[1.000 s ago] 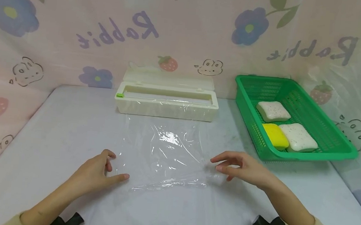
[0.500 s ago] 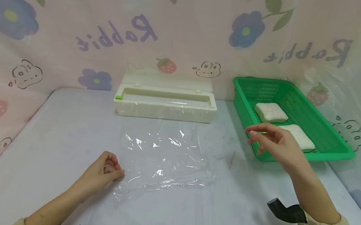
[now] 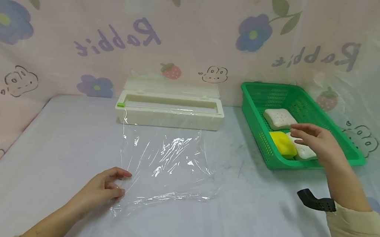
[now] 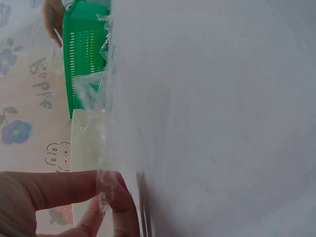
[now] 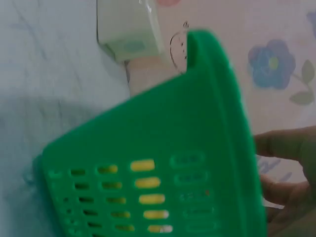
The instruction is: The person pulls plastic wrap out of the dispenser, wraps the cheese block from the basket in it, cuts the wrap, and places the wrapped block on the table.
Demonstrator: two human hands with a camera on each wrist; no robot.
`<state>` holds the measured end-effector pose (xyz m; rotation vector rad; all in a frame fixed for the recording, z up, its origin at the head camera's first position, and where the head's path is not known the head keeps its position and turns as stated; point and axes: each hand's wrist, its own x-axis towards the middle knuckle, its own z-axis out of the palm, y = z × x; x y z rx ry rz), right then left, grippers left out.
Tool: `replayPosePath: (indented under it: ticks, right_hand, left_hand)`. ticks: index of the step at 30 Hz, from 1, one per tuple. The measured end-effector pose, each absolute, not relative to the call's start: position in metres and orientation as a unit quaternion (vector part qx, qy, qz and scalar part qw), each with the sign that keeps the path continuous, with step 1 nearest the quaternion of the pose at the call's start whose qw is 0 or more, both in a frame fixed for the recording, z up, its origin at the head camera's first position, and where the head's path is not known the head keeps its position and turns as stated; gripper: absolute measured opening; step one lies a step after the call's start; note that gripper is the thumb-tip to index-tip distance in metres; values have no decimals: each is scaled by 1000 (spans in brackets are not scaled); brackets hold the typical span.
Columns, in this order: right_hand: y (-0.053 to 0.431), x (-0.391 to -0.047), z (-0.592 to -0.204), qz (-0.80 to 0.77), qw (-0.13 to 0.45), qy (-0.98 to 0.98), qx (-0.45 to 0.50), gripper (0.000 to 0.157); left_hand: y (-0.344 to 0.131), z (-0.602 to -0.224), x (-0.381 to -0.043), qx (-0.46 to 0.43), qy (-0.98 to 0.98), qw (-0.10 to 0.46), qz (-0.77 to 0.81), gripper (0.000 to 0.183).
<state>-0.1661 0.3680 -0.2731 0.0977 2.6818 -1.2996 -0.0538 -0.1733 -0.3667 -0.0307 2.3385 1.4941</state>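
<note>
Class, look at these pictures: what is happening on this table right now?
A person has a sheet of cling film spread on the table in front of a white film dispenser. The left hand pinches the sheet's near left corner. The right hand reaches, open, over the green basket, above a yellow soap bar and two white ones.

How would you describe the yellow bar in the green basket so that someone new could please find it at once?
Start at the green slotted plastic basket on the table's right side, beside the cream cling-film dispenser box. Three cushion-shaped soap bars lie inside, below the right hand. The yellow soap bar is nearest the front corner, the only one not speckled white.
</note>
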Motion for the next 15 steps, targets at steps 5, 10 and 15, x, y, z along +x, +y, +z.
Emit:
replayPosePath:
  ticks: [5,10,15]
  right_hand:
    - [380,-178,-284,-393,129,910,25,58]
    - [380,-186,-288,-291,185,938,26,84]
    - [377,-196,-293,-172,195,966,-2,91]
  left_hand:
    - [-173,-368,-51,-6,832,189,522,43]
    - [-176,-367,-50,14,827,205,523,42]
    - [-178,-365,-51,14,822,203,532,50]
